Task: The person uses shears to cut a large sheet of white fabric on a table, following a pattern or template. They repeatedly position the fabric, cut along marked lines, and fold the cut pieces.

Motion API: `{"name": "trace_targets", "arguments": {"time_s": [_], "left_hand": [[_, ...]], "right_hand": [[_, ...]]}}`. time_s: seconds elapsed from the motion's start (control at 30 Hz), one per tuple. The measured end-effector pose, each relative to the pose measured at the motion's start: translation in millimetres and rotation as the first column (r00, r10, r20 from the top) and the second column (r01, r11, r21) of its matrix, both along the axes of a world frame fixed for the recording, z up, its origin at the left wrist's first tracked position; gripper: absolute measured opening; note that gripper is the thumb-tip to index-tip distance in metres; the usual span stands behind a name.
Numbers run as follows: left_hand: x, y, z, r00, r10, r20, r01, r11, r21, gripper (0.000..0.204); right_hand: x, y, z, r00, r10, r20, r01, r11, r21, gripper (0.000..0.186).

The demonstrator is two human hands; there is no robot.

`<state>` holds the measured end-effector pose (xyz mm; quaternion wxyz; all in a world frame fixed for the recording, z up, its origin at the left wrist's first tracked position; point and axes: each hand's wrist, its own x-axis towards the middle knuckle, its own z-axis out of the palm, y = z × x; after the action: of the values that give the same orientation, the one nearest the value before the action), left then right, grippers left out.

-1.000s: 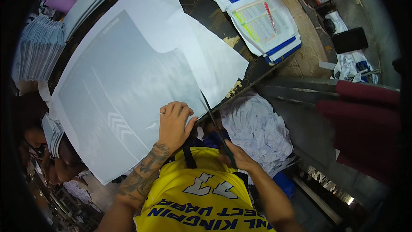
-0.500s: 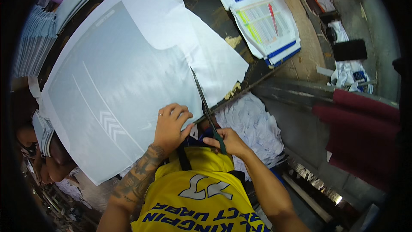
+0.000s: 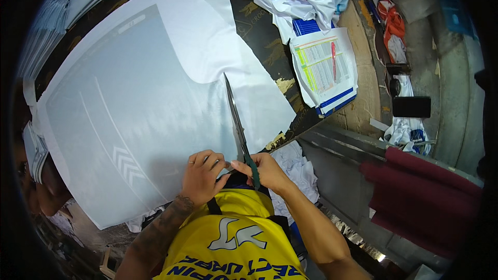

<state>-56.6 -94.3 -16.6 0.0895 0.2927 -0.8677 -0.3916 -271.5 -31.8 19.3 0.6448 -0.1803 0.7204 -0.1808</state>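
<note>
Scissors (image 3: 239,132) farther up gray sheet (image 3: 150,83) on dark table (image 3: 259,32), maroon cloth (image 3: 415,197) rightward

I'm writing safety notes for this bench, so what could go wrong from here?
The left hand lies at the near edge of the grey printed panel, close to the scissors in the right hand; a slip might nick it. The long blades lie along the panel's right side, tip near its curved corner, so a small swerve could spoil the printed shape.
</note>
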Motion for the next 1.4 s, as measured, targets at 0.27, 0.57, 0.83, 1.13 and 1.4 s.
{"name": "trace_targets", "arguments": {"time_s": [0.27, 0.57, 0.83, 1.13, 1.4], "left_hand": [[-21, -27, 15, 0.948, 0.318, -0.026, -0.319, 0.947, -0.026, 0.029], [-52, -22, 25, 0.912, 0.392, -0.119, -0.398, 0.917, -0.031, 0.029], [-65, -27, 15, 0.814, 0.573, 0.095, -0.568, 0.82, -0.072, 0.034], [-44, -25, 29, 0.841, 0.541, 0.032, -0.541, 0.841, 0.006, 0.025], [-10, -37, 16, 0.947, 0.32, 0.018, -0.317, 0.928, 0.194, 0.022]], "right_hand": [[-58, -24, 40, 0.983, 0.127, 0.131, -0.129, 0.992, 0.004, 0.056], [-206, -168, 46, 0.26, 0.952, -0.161, -0.95, 0.283, 0.136, 0.074], [-195, -239, 33, 0.054, 0.989, -0.135, -0.977, 0.08, 0.196, 0.069], [-177, -154, 21, 0.457, 0.882, -0.116, -0.881, 0.466, 0.078, 0.064], [-100, -75, 10, 0.791, 0.612, -0.014, -0.611, 0.79, 0.049, 0.064]]}}
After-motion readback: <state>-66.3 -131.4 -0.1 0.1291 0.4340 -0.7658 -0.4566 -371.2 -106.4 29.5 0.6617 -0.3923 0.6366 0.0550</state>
